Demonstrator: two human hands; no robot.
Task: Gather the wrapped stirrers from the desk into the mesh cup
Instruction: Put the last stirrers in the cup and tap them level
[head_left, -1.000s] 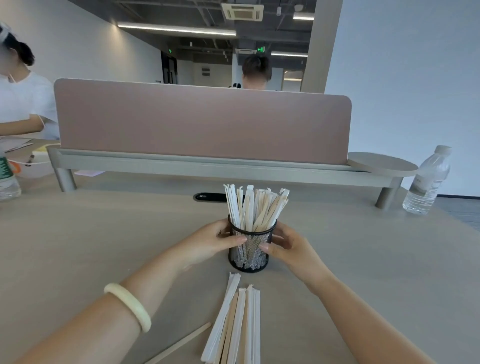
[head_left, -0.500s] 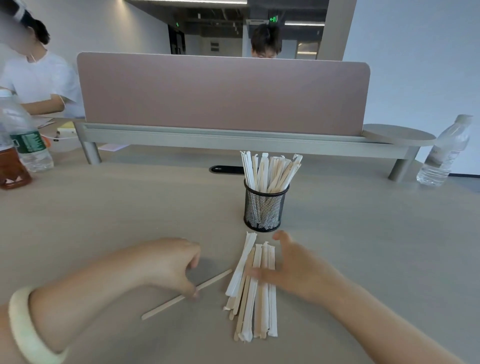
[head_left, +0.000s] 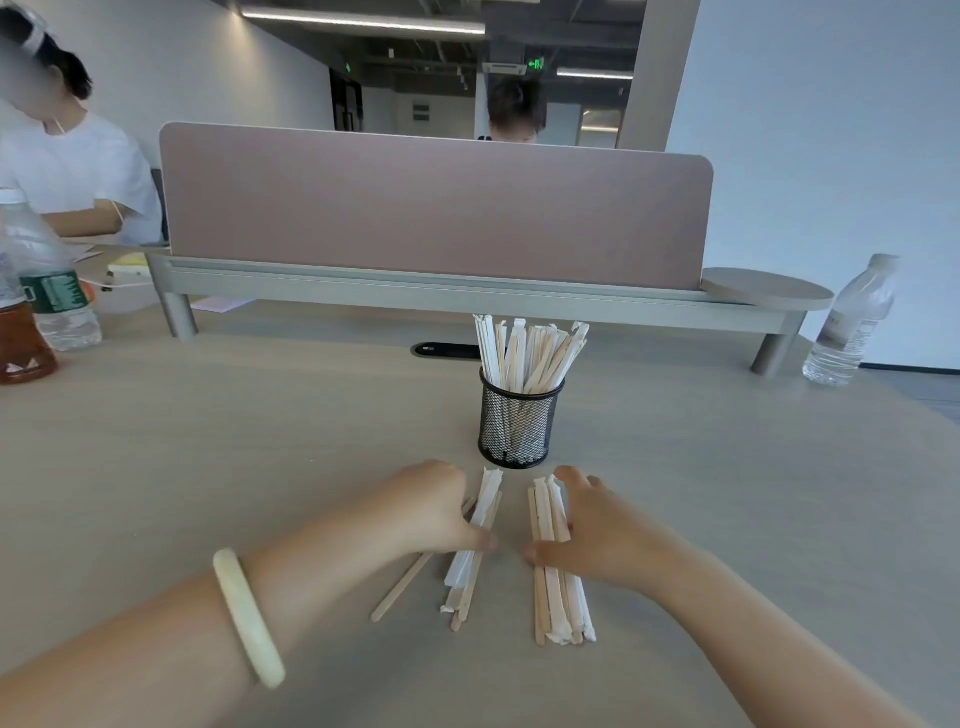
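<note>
While cupped loosely, both hands flanking split stirrers, touching them.

Open-plan office. Evidence: a shared desk split by a mauve privacy screen, people seated at adjoining places, an exposed ceiling with strip lights and a green exit sign.

Mesh cup of stirrers mid-desk, two stirrer bundles before it, divider behind
</note>
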